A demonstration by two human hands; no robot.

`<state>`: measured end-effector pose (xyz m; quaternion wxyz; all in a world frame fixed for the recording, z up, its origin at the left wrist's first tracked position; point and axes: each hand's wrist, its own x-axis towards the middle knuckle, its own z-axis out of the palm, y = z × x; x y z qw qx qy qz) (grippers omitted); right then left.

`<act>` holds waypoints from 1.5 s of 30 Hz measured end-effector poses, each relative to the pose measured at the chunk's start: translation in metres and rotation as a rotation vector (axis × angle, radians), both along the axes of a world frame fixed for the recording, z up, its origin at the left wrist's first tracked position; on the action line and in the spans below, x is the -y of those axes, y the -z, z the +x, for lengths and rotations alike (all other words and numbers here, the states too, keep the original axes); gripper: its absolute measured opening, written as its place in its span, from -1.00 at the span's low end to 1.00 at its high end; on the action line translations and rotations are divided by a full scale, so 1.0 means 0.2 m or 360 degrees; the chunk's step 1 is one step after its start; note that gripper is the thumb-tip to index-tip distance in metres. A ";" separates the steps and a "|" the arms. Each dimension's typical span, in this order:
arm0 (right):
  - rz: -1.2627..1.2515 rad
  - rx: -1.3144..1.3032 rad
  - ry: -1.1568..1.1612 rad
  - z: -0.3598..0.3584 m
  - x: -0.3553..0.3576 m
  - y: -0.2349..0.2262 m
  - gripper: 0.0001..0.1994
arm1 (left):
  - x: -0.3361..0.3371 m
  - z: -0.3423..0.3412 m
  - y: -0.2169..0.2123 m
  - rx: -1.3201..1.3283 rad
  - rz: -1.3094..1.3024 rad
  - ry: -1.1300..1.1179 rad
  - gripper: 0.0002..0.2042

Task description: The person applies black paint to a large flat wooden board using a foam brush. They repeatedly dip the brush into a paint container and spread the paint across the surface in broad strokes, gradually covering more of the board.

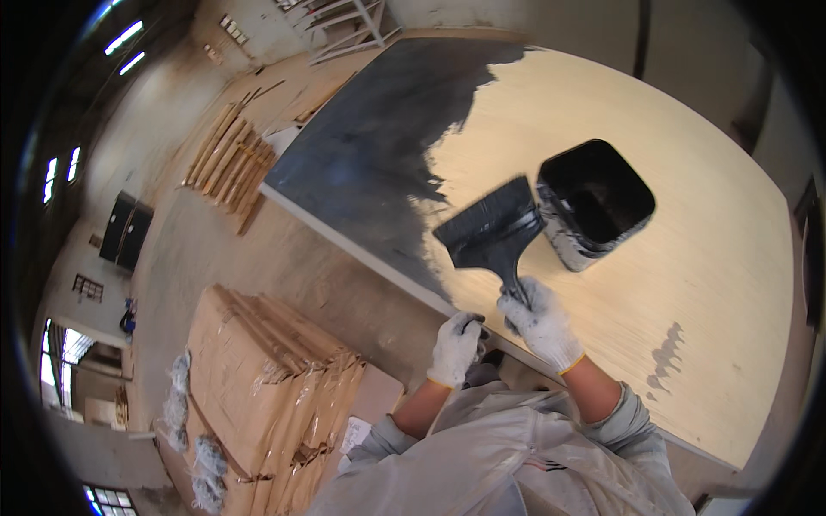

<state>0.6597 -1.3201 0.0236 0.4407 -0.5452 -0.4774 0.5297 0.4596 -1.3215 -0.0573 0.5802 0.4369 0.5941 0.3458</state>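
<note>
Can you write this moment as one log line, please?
right grip: holds brush | left grip: near board | bucket: on board | dark paint: covers part of board

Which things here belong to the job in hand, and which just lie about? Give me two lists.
Job:
- brush, in the right hand
- bucket, on the board
- board, partly coated dark

Apparently just lying about:
- brown packs, on the left
- brown stack, farther back
- white rack, beyond the board
</note>
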 end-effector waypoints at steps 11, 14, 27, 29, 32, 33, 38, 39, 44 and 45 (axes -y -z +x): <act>0.0053 0.1979 0.0749 0.89 -0.22 -0.58 -0.69 | -0.70 0.71 -0.10 0.0743 -0.0387 0.0379 -0.16; -0.0209 0.2306 0.0542 0.90 -0.40 -0.59 -0.71 | -0.76 0.81 -0.12 0.0685 -0.0396 0.0489 -0.13; -0.0852 0.2435 -0.0582 0.99 -0.98 -0.21 -0.56 | -0.76 0.98 -0.09 0.1170 -0.0510 0.0564 -0.56; -0.0852 0.2475 -0.0585 1.06 -0.91 -0.20 -0.58 | -0.74 1.03 -0.08 0.1248 -0.0559 0.0638 -0.56; -0.0842 0.2531 -0.0488 1.19 -0.76 -0.19 -0.63 | -0.66 1.16 -0.12 0.1247 -0.0581 0.0737 -0.56; -0.0863 0.2529 -0.0417 1.26 -0.70 -0.17 -0.64 | -0.62 1.22 -0.13 0.1230 -0.0578 0.0774 -0.56; -0.0898 0.2559 -0.0248 1.62 -0.30 -0.19 -0.66 | -0.37 1.61 -0.12 0.1185 -0.0560 0.0993 -0.55; -0.0903 0.2550 -0.0204 1.71 -0.20 -0.20 -0.66 | -0.31 1.70 -0.12 0.1164 -0.0544 0.1033 -0.54; -0.1065 0.2535 0.0066 2.15 0.35 -0.25 -0.68 | 0.05 2.17 -0.11 0.1241 -0.0670 0.1261 -0.57; -0.1098 0.2539 0.0124 2.23 0.47 -0.26 -0.68 | 0.12 2.26 -0.11 0.1246 -0.0729 0.1308 -0.58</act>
